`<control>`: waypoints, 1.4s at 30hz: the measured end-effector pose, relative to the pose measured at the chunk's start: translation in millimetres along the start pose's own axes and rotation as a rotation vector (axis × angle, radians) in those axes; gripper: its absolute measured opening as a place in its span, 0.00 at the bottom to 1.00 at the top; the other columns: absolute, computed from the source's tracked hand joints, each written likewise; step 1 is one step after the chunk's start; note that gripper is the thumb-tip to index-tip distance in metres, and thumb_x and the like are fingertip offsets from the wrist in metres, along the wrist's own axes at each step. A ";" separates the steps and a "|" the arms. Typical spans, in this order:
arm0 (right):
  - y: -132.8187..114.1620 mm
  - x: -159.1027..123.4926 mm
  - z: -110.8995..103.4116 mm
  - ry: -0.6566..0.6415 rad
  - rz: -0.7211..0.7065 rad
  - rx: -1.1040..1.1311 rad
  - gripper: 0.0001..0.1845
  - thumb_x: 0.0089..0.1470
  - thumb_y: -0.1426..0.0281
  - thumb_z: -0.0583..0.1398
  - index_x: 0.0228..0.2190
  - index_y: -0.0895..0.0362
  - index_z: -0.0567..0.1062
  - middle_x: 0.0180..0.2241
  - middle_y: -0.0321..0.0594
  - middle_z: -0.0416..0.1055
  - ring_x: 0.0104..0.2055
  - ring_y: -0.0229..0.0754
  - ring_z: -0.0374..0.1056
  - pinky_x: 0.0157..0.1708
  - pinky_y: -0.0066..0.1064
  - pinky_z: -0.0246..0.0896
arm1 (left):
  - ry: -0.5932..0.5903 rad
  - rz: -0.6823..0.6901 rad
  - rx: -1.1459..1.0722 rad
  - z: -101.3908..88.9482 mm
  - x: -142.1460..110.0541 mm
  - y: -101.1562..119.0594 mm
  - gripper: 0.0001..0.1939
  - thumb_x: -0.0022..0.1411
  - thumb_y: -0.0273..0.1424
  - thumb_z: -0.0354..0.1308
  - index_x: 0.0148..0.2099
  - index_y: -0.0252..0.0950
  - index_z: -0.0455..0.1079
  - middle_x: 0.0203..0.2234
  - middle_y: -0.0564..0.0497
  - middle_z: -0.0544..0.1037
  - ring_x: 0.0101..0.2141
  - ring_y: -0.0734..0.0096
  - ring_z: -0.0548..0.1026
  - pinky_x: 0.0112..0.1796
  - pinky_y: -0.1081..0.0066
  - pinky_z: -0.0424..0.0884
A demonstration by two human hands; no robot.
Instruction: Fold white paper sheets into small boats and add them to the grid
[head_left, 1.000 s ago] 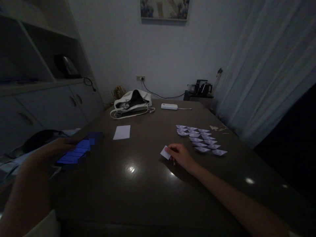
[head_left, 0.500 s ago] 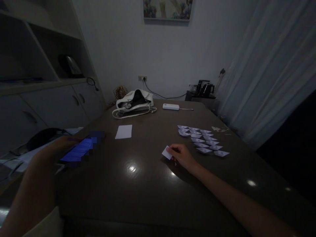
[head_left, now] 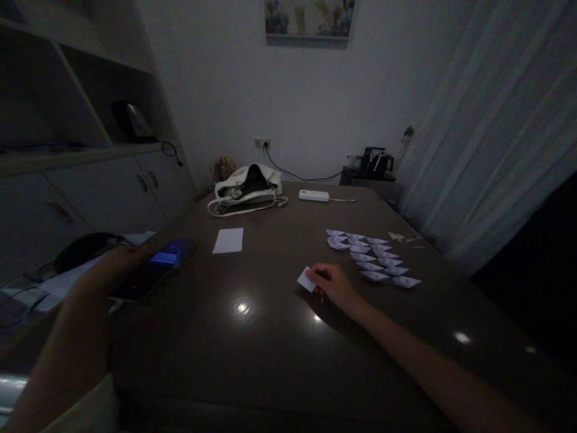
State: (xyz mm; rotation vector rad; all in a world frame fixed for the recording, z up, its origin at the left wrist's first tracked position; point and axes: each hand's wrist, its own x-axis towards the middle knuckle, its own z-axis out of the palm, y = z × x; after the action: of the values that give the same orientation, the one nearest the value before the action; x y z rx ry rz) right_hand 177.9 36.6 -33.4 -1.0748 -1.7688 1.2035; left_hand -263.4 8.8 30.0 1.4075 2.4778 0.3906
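My right hand [head_left: 332, 282] rests on the dark table [head_left: 252, 337] with its fingers pinched on a small white folded paper [head_left: 306, 280]. Just to its right lie several small folded paper boats [head_left: 374, 257] in rows. My left hand [head_left: 115, 267] is at the table's left edge, gripping a phone [head_left: 148, 273] whose screen is mostly dark with a blue strip at the top. A white sheet of paper [head_left: 228, 240] lies flat farther back, between the two hands.
A white handbag [head_left: 246, 189] and a white power bank [head_left: 314, 195] with a cable sit at the far end. Cabinets and shelves [head_left: 90, 156] stand on the left, a curtain [head_left: 487, 138] on the right, a kettle [head_left: 374, 161] on a side stand.
The phone's blue screen has gone mostly dark. The view has shifted slightly; my right hand still holds the folded paper in the same spot.
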 end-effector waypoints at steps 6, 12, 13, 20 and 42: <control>0.4 1.1 1.0 -0.002 0.000 0.013 0.22 0.49 0.51 0.59 0.22 0.59 0.71 0.16 0.32 0.60 0.17 0.33 0.55 0.17 0.24 0.49 | 0.081 -0.040 0.009 -3.6 -7.0 11.7 0.15 0.58 0.36 0.53 0.39 0.29 0.74 0.32 0.45 0.80 0.37 0.56 0.76 0.30 0.73 0.67; 2.3 2.0 1.0 0.007 -0.019 0.015 0.22 0.50 0.51 0.59 0.22 0.59 0.72 0.16 0.33 0.61 0.17 0.32 0.56 0.16 0.24 0.48 | 0.465 0.130 -0.107 5.6 -22.8 54.1 0.18 0.60 0.33 0.50 0.49 0.33 0.73 0.39 0.47 0.78 0.40 0.62 0.74 0.39 0.72 0.66; 2.7 1.8 1.0 0.007 -0.019 0.021 0.22 0.50 0.51 0.59 0.23 0.59 0.72 0.16 0.32 0.61 0.17 0.32 0.56 0.16 0.24 0.48 | 0.469 0.234 -0.199 11.4 -29.0 67.5 0.17 0.60 0.32 0.50 0.48 0.32 0.72 0.38 0.48 0.78 0.39 0.64 0.74 0.39 0.72 0.66; 2.9 0.9 0.8 0.011 0.006 0.092 0.23 0.48 0.50 0.60 0.24 0.59 0.74 0.15 0.32 0.63 0.15 0.31 0.56 0.14 0.23 0.49 | -0.286 0.881 -0.509 89.2 -85.6 167.6 0.21 0.58 0.44 0.54 0.46 0.33 0.72 0.38 0.46 0.78 0.34 0.65 0.74 0.34 0.70 0.69; -3.2 3.7 -13.6 0.045 -0.134 0.064 0.11 0.45 0.63 0.65 0.29 0.57 0.79 0.28 0.39 0.77 0.30 0.39 0.71 0.32 0.31 0.65 | -0.285 0.947 -0.722 138.2 -96.2 193.1 0.07 0.54 0.31 0.61 0.33 0.33 0.76 0.29 0.48 0.76 0.29 0.69 0.75 0.30 0.73 0.69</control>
State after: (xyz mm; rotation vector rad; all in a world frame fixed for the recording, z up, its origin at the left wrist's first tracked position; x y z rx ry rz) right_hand 187.8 43.9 -26.0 -0.9244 -1.7282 1.1374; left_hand -13.5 34.9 -20.0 1.9637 1.0993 1.0303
